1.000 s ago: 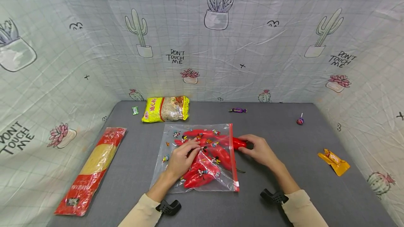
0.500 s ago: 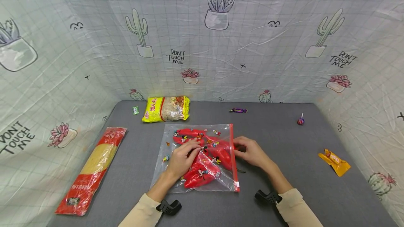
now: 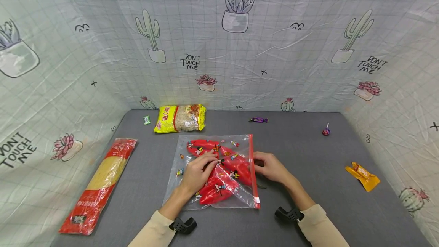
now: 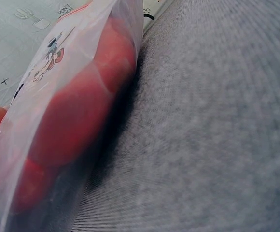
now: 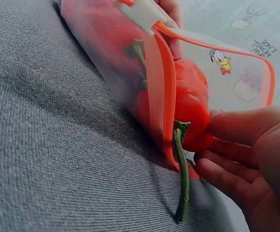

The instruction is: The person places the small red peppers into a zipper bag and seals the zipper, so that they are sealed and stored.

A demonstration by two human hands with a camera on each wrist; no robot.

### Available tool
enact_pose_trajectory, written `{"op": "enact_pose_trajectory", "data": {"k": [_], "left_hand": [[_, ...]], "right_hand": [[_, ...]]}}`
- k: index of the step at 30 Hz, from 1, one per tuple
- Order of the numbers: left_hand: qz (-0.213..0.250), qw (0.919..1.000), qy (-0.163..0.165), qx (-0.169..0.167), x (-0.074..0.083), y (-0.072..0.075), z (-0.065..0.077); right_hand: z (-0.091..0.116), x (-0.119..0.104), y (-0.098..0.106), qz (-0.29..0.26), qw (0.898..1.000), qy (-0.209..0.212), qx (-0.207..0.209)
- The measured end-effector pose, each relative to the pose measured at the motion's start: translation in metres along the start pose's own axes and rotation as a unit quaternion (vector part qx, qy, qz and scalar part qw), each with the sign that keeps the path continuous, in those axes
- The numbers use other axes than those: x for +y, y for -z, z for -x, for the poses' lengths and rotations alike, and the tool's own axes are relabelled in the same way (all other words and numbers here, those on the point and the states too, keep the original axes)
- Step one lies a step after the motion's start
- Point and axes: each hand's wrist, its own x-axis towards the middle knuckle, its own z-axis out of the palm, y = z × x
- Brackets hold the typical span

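Note:
A clear zip bag with cartoon prints and a red zip edge lies mid-table, with several long red peppers inside. My left hand rests on top of the bag. At the bag's right-hand mouth my right hand has its fingertips at the zip edge. In the right wrist view, the thumb and fingers pinch the end of a red pepper just inside the mouth; that contact is partly hidden. Another red pepper lies in the mouth, its green stem sticking out. The left wrist view shows the bag's bulging side.
At left lies a red-and-yellow noodle packet. Along the back are a green candy, a yellow food packet and a purple candy. A lollipop and an orange wrapped snack lie on the right.
My right hand has moved left towards the bag's mouth, and the red pepper it grips has slid from partly outside to inside the bag. My left hand has stayed in place.

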Motion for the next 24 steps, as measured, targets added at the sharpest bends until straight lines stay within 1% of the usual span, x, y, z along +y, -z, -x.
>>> {"op": "enact_pose_trajectory", "data": {"k": [3, 6, 10, 14, 19, 24], "left_hand": [[0.0, 1.0, 0.0, 0.001, 0.0, 0.0, 0.0], [-0.002, 1.0, -0.001, 0.004, -0.001, -0.001, 0.0], [-0.002, 1.0, 0.0, 0.006, -0.001, 0.0, 0.0], [-0.002, 1.0, 0.002, 0.005, -0.001, 0.0, 0.0], [0.001, 0.9999, -0.007, 0.009, -0.001, -0.001, 0.001], [0.001, 0.9999, -0.011, 0.012, -0.001, -0.001, 0.001]], "right_hand": [[0.0, 0.0, 0.0, -0.002, 1.0, -0.003, -0.003], [0.0, 0.002, 0.001, -0.001, 1.0, -0.015, -0.004], [0.0, 0.004, 0.006, 0.002, 1.0, -0.018, 0.006], [0.0, 0.007, 0.013, 0.001, 0.999, -0.022, 0.035], [-0.005, 0.014, 0.023, -0.006, 0.996, -0.038, 0.08], [-0.016, 0.025, 0.03, -0.006, 0.993, -0.029, 0.112]]}}
